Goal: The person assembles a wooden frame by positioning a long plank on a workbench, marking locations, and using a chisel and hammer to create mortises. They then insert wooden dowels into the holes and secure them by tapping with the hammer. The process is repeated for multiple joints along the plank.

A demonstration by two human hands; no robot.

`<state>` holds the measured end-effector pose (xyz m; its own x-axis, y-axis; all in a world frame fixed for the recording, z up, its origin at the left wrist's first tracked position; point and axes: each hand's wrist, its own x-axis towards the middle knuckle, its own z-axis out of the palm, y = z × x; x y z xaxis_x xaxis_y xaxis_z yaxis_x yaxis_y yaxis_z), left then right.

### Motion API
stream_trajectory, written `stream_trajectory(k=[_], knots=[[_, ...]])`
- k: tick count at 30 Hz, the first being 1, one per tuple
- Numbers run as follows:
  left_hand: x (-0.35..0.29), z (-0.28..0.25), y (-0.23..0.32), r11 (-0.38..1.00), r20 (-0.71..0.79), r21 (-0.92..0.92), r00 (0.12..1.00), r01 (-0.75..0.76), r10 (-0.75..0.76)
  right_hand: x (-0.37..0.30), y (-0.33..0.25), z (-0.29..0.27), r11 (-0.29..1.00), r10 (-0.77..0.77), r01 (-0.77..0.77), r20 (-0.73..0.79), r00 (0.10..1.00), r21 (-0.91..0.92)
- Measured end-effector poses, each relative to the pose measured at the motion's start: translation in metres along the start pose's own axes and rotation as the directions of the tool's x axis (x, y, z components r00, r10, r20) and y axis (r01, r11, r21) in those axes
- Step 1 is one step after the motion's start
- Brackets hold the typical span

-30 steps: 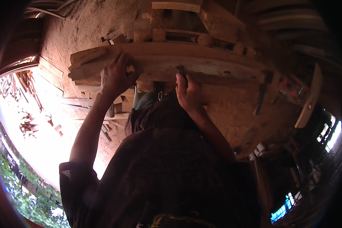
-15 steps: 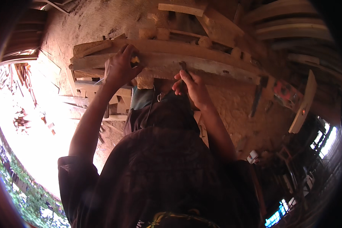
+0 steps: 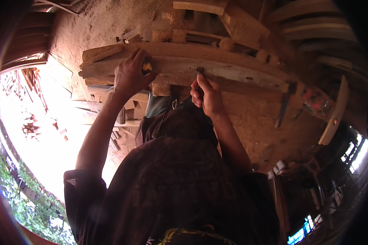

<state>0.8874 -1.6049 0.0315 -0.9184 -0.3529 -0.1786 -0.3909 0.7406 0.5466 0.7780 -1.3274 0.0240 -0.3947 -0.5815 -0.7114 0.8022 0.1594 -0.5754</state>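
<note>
A long, pale wooden beam (image 3: 173,65) lies crosswise in front of me. My left hand (image 3: 131,72) rests on its left part, with fingers curled round a black-and-yellow thing (image 3: 147,67) that looks like a tape measure, mostly hidden by the hand. To the right, my right hand (image 3: 208,94) is closed on a small dark tool (image 3: 200,71). The tool's upper end meets the beam's face beside a dark spot; its kind cannot be made out.
A wooden block (image 3: 161,89) sits under the beam. At its right end are a dark-handled hammer-like tool (image 3: 282,109) and a red tool (image 3: 317,100). A loose board (image 3: 335,112) stands farther right. Wood offcuts (image 3: 124,106) lie at left, and stacked boards (image 3: 319,28) at upper right.
My right hand has closed more tightly round the dark tool. The left hand keeps its hold on the beam. The whole view has shifted slightly.
</note>
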Motion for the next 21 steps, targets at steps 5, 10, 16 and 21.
stream_trajectory(k=[5,10,16,21], knots=[[0.001,0.0,-0.003,1.0,0.002,0.006,1.0,-0.023,0.023,0.012,0.023,-0.013,0.901,-0.004,-0.064,0.156,0.988,0.428],[0.0,-0.001,-0.001,0.999,-0.011,0.02,0.999,-0.035,0.035,0.01,0.019,-0.009,0.883,-0.048,-0.067,0.231,0.972,0.465],[-0.001,-0.002,0.003,0.999,-0.034,0.026,0.999,-0.025,0.026,-0.006,-0.01,0.005,0.998,-0.01,0.005,-0.071,0.997,-0.065],[-0.004,0.001,0.003,0.997,-0.009,-0.051,0.999,0.052,-0.052,0.003,0.012,0.008,0.974,-0.141,0.11,-0.151,0.978,-0.198]])
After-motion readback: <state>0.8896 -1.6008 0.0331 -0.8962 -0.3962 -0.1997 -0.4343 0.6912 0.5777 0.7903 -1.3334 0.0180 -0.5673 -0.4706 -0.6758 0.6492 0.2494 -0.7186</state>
